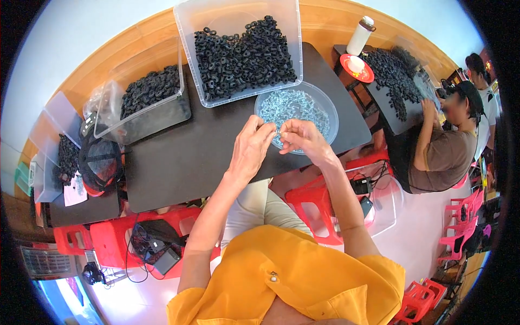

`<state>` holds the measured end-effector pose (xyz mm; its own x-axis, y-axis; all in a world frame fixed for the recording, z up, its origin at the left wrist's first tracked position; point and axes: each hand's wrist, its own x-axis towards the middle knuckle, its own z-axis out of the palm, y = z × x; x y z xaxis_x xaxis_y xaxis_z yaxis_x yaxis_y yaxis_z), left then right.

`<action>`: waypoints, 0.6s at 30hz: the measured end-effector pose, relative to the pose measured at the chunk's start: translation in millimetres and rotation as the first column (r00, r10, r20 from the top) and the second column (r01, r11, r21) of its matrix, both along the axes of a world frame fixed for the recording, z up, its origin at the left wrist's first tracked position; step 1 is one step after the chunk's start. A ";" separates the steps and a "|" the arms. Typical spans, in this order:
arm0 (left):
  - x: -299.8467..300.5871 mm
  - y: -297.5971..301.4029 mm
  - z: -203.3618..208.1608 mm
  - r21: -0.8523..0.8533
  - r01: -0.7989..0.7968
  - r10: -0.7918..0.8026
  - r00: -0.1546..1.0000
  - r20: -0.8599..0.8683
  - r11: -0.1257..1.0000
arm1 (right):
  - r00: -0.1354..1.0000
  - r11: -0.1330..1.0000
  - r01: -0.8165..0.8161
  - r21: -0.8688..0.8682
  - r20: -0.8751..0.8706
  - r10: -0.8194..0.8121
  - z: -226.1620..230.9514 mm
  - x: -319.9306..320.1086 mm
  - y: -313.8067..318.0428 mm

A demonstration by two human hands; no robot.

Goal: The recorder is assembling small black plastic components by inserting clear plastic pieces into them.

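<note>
My left hand (252,145) and my right hand (306,140) meet above the near side of a round clear tub (335,125). Thumb and fingers of each hand are pinched together, fingertips almost touching. Something tiny seems to sit between them, too small to name. Many small shiny, silvery-blue pieces (303,105) fill the tub. Just behind it, a large clear plastic bin (188,51) holds a heap of small black ring-shaped parts (241,62).
Another clear bin (157,125) of black parts stands left on the dark table (187,168). A black cap (101,160) lies farther left. At right, a co-worker (447,143) sits by a table with black parts (392,81). Red stools (311,203) stand below.
</note>
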<state>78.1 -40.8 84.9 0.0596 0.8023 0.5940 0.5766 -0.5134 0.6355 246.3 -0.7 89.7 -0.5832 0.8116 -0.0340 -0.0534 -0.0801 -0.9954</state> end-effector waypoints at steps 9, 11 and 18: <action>-3.9 -1.1 3.9 -0.078 0.075 -0.064 0.987 0.145 0.994 | 0.993 0.996 0.090 0.026 -0.082 -0.088 2.0 -6.6 -7.5; -7.5 -0.2 4.2 -0.114 0.100 -0.080 0.982 0.172 0.988 | 0.994 0.995 0.088 0.039 -0.066 -0.086 2.8 -6.8 -8.6; -11.8 2.6 -3.4 -0.196 0.235 -0.146 0.911 0.385 0.952 | 0.993 0.996 0.084 0.004 -0.087 -0.083 9.7 -10.6 -12.5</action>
